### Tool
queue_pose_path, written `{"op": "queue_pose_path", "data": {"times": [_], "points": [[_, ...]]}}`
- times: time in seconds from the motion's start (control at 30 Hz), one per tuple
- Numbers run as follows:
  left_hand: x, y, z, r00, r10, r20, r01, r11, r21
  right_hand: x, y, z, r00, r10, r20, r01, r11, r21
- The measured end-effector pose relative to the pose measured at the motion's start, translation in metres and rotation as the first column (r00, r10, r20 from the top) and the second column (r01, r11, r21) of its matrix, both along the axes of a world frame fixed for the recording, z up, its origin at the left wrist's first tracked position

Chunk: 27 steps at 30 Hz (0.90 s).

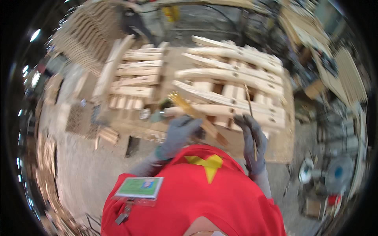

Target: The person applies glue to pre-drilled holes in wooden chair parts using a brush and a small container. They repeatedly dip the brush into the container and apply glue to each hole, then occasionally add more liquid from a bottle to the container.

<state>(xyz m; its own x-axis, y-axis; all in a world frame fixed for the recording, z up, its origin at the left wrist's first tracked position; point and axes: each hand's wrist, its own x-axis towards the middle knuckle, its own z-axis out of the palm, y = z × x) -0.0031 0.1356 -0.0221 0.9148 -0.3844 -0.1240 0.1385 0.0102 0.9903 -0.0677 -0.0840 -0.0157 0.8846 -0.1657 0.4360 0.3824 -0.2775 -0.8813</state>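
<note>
Near the table's front edge, my left hand [182,135], in a grey glove, is closed around a slanting bundle of thin yellowish sticks [193,112] with shiny golden tips at the upper left end. The bundle's darker lower end points towards my chest. To the right, my gloved right hand [254,139] pinches a long thin stick [249,103], which stands up past the fingers and shows below them too. Motion blurs both hands. Just beyond them lie curved pale wooden parts [226,74] with dark holes, laid across other wooden pieces.
The worktable [289,137] also carries a stack of short wooden slats [138,70] at the left. Tall wood stacks [84,33] stand behind it. Small wooden blocks [108,135] lie at the left front. A floor fan [338,173] stands at the right.
</note>
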Motion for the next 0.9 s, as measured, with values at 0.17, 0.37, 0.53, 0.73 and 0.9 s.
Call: {"op": "queue_pose_path", "data": {"times": [0.17, 0.37, 0.53, 0.73, 0.9], "points": [[-0.005, -0.008, 0.009, 0.977, -0.106, -0.185, 0.072, 0.981, -0.18, -0.008, 0.033, 0.001, 0.99, 0.134, -0.051, -0.143, 0.945, -0.294], [-0.008, 0.008, 0.01, 0.968, -0.245, -0.064, 0.228, 0.954, -0.196, -0.012, 0.055, -0.015, 0.999, -0.019, -0.046, 0.003, 0.945, -0.326], [-0.016, 0.056, -0.003, 0.953, -0.273, -0.131, 0.271, 0.962, -0.033, -0.032, 0.071, -0.011, 0.948, -0.243, -0.204, 0.204, 0.959, -0.195], [-0.026, 0.136, -0.055, 0.993, -0.121, 0.005, 0.103, 0.867, 0.487, -0.048, 0.091, -0.007, 0.927, -0.332, -0.172, 0.28, 0.922, -0.267], [-0.018, 0.181, -0.111, 0.96, -0.174, 0.222, -0.082, 0.582, 0.809, -0.053, 0.116, 0.005, 0.902, -0.363, -0.233, 0.303, 0.918, -0.257]]}}
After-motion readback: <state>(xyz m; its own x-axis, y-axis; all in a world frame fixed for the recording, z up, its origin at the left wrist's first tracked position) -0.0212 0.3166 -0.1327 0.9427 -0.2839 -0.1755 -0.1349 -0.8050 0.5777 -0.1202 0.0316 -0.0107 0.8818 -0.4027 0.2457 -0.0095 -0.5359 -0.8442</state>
